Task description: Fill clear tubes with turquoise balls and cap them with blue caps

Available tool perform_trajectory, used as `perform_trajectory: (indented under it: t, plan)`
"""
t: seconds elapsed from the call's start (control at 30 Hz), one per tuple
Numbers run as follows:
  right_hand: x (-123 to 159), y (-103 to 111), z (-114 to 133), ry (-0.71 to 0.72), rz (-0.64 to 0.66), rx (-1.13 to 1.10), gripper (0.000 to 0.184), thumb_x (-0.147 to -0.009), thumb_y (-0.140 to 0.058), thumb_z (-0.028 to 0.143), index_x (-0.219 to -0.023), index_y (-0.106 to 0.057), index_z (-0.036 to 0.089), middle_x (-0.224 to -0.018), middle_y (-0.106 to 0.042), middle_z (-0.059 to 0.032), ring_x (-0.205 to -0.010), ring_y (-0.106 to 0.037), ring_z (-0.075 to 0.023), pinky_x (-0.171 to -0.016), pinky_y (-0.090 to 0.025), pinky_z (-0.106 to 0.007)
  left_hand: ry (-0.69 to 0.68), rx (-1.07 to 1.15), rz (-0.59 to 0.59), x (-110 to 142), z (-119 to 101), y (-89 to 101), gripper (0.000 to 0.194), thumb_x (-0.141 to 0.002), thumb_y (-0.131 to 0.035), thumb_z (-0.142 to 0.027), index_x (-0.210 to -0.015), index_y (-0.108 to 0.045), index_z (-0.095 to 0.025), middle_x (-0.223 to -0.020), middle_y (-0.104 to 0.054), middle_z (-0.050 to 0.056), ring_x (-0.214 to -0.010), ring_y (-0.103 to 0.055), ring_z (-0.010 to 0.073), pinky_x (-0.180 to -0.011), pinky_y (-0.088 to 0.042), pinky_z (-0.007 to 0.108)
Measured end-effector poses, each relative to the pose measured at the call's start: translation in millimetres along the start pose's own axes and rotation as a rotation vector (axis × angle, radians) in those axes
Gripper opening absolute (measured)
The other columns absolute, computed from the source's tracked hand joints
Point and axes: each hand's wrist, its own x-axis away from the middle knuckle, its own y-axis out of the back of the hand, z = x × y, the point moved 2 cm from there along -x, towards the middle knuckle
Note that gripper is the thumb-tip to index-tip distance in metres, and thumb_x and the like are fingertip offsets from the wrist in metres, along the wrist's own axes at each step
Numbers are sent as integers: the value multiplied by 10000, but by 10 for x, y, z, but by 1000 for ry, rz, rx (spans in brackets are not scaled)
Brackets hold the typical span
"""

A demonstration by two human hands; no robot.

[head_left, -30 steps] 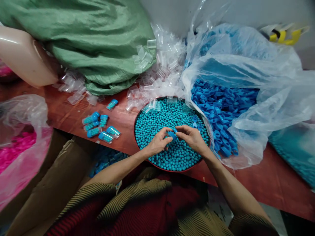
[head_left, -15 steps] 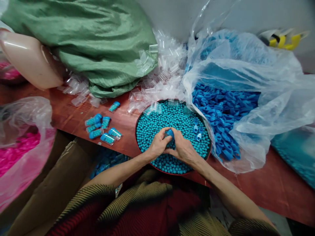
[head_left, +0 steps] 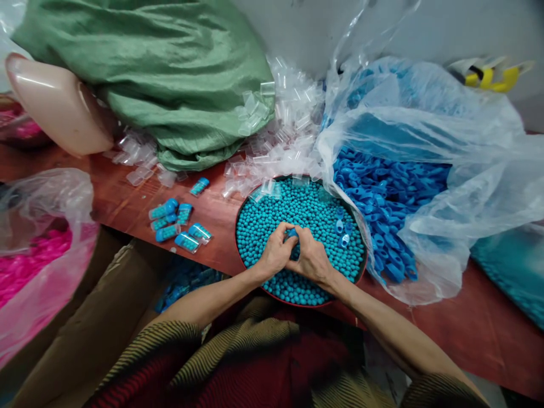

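My left hand (head_left: 277, 249) and my right hand (head_left: 312, 258) meet above a round red-rimmed tray (head_left: 237, 229) of teal beads (head_left: 263, 215). Between their fingertips a blue cap (head_left: 292, 233) pokes out; whatever lies below it is mostly hidden by the fingers. Both hands are closed around it, thumbs toward me. Two loose blue caps (head_left: 345, 240) rest on the beads right of my right hand. Left of the tray lie several bead-filled clear tubes with blue caps (head_left: 187, 242).
Clear empty tubes (head_left: 293, 130) are heaped behind the tray, beside a green sack (head_left: 182, 73). To the right an open plastic bag (head_left: 429, 243) holds blue caps. A pink container (head_left: 59, 107) and a bag of pink pieces (head_left: 38, 260) are at left, near a cardboard box (head_left: 89, 317).
The blue cap shows less between my fingertips than before, as the fingers have closed further over it. My hands stay over the beads; the whole view has shifted slightly.
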Motion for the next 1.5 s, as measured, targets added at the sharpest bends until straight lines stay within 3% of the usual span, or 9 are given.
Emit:
perform_trajectory:
  t: [0.2,0.37,0.47,0.57,0.7,0.83,1.13,1.3,1.5]
  plan:
    - [-77,106,84,35,153,-25,746,-846,-533,455,-1445,-177,187,-1260,-484,-185,-952,-619,-286,-622,-540,-370,-134,-225,-19,8,-98,524,267,-828,-496,-259,-1080,-547,-189,-808,-582,-14,-688,-528,112,-683,-456,236]
    - [-107,161,-142,16,192,-24,385,-906,-470,329,-1270,-482,203,-1168,-576,-114,-992,-615,-241,-755,-539,-353,-152,-561,-471,62,36,1518,371,-823,-485,-303,-1158,-545,-154,-1009,-639,75,-923,-601,207,-861,-469,347]
    - [-296,166,-200,30,186,-5,303,-915,-452,290,-1183,-559,198,-1097,-613,-94,-963,-616,-220,-780,-525,-334,-113,-882,-705,20,99,1843,454,-819,-460,-277,-1240,-513,-115,-1104,-621,146,-1031,-577,284,-926,-433,440]
    - [-699,137,-113,80,129,67,304,-910,-450,249,-1174,-577,168,-1144,-597,-128,-1017,-580,-239,-850,-495,-358,-223,-1052,-651,-182,57,1726,440,-847,-392,-225,-1262,-498,-120,-1142,-613,149,-1063,-566,275,-948,-426,430]
    - [-1269,-8,27,179,104,153,505,-838,-573,241,-1322,-461,148,-1376,-436,-185,-1223,-431,-324,-945,-428,-462,-316,-1222,-334,-609,-16,1256,460,-858,-454,-262,-1302,-459,-141,-1308,-524,151,-1241,-449,290,-1033,-362,449]
    - [-1422,-179,-83,205,165,149,581,-808,-606,243,-1354,-427,155,-1450,-350,-181,-1270,-381,-334,-947,-430,-470,-306,-1336,-171,-801,35,960,501,-857,-482,-252,-1324,-420,-83,-1382,-431,225,-1309,-381,332,-1057,-325,498]
    - [-952,-20,-502,197,185,168,491,-845,-520,212,-1334,-476,196,-1441,-393,-150,-1285,-380,-334,-981,-379,-530,-418,-1218,23,-622,170,549,510,-831,-416,-120,-1340,-406,-97,-1386,-433,190,-1328,-371,290,-1072,-351,452]
    - [-375,266,-168,438,220,37,356,-904,-448,285,-1236,-558,222,-1315,-527,-119,-1237,-425,-281,-993,-351,-507,-488,-1076,-23,-908,50,738,461,-846,-334,-84,-1287,-471,-98,-1380,-435,175,-1306,-392,234,-1083,-348,406]
    - [84,56,183,756,422,10,299,-890,-469,363,-1134,-587,239,-1228,-568,-78,-1211,-416,-275,-1004,-304,-517,-387,-1207,78,-982,113,592,429,-879,-423,-230,-1297,-475,-146,-1431,-398,148,-1382,-238,322,-1081,-270,550]
